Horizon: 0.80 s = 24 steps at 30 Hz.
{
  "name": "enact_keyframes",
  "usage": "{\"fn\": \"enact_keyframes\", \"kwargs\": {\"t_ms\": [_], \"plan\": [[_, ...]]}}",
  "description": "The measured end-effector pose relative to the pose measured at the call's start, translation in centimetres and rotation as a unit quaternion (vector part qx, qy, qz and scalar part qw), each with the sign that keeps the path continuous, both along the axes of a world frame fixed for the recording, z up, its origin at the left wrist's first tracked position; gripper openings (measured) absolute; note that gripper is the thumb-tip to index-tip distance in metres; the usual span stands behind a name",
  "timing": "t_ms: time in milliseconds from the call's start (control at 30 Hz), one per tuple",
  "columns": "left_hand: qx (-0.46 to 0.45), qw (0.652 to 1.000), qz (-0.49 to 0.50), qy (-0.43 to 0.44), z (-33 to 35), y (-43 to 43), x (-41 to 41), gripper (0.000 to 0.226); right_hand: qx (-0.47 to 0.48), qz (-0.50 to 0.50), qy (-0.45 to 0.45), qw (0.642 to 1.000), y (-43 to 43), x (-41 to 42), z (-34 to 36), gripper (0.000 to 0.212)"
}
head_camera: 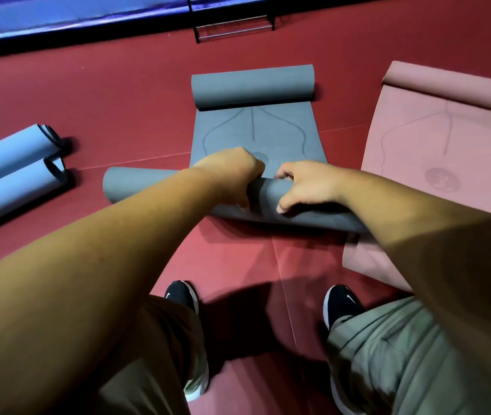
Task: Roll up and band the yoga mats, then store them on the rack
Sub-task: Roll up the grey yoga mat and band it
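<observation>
This is looking like a gym or exercise studio: a red padded floor (118, 94) with seams between its panels is stretching across the whole view, and blue padding (58, 16) is running along its far edge. A grey yoga mat (256, 133) in the middle, a pink yoga mat (448, 139) on the right and two rolled blue yoga mats (13, 151) on the left are lying on it. A black metal rack (232, 25) is standing at the far side.
</observation>
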State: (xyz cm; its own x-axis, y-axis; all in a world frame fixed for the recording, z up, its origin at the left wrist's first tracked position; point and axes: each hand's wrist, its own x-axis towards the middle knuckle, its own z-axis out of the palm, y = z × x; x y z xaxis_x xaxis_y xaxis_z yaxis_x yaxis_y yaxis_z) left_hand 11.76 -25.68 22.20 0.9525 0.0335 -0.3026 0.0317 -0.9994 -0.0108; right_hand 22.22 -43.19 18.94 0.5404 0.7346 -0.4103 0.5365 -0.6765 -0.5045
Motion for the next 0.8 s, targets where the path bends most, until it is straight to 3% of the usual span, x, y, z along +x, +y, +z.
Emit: {"fn": "enact_keyframes", "kwargs": {"t_ms": [300, 400, 533, 800], "plan": [[-0.064, 0.995, 0.019, 0.079, -1.4, 1.1, 0.1, 0.033, -0.033, 0.05, -0.032, 0.998, 0.0, -0.5, 0.1, 0.044], [-0.108, 0.989, 0.039, 0.097, -1.5, 2.2, -0.2, 0.031, -0.05, 0.087, -0.091, 0.991, 0.7, -1.2, -0.6, 0.037], [-0.146, 0.98, 0.062, 0.122, -1.6, 2.7, -0.6, 0.027, -0.08, 0.13, -0.165, 0.974, 0.9, -1.7, -1.7, 0.065], [-0.06, 0.996, 0.025, 0.054, -1.8, 1.8, -0.9, 0.045, -0.063, 0.114, -0.125, 0.984, 1.4, -0.9, -1.6, 0.039]]}}
